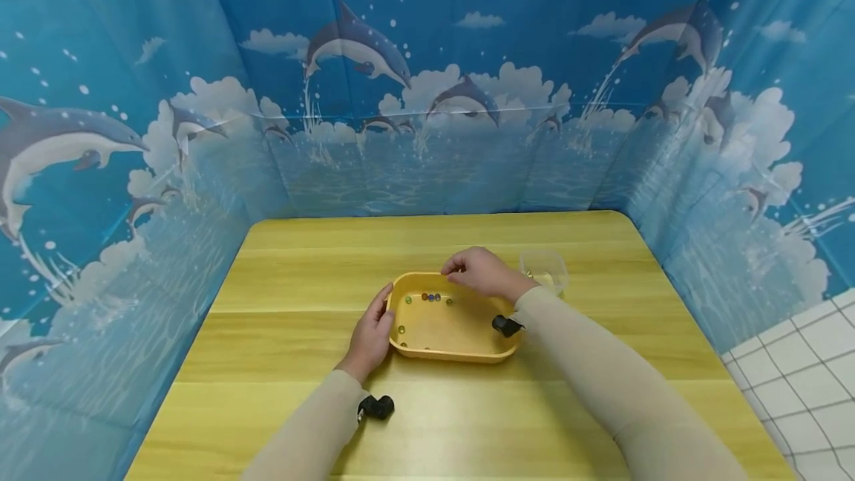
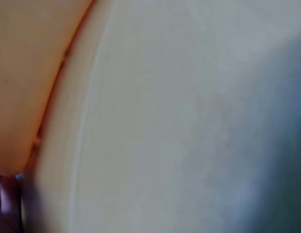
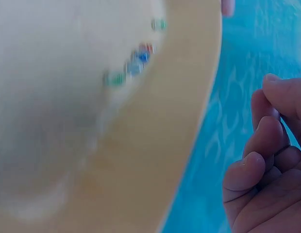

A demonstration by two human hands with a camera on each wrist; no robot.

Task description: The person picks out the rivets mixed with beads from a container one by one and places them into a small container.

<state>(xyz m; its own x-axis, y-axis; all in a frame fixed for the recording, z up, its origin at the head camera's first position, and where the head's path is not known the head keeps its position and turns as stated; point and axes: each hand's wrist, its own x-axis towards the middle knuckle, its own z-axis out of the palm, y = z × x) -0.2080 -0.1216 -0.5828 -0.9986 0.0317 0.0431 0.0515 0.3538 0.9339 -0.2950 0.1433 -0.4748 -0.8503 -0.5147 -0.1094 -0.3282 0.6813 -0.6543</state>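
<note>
A yellow tray (image 1: 461, 355) holds several glass marbles, among them blue marbles (image 1: 431, 298), a green marble (image 1: 408, 300) and a yellowish marble (image 1: 401, 329). My left hand (image 1: 368, 338) grips the tray's left side, thumb by the rim and fingers along the outside. In the left wrist view, only bits of its fingers (image 2: 7, 201) show at the tray's corner. Over the far rim hovers my right hand (image 1: 486, 273), its fingers curled. The right wrist view shows its thumb tip against the index finger (image 3: 261, 104), with nothing visible between them.
A small clear plastic box (image 1: 544, 266) with something yellowish inside stands behind the tray's right end, partly behind my right forearm. The yellow wooden table (image 1: 300, 266) is bordered by dolphin-print curtains (image 1: 427, 169) at the back and sides.
</note>
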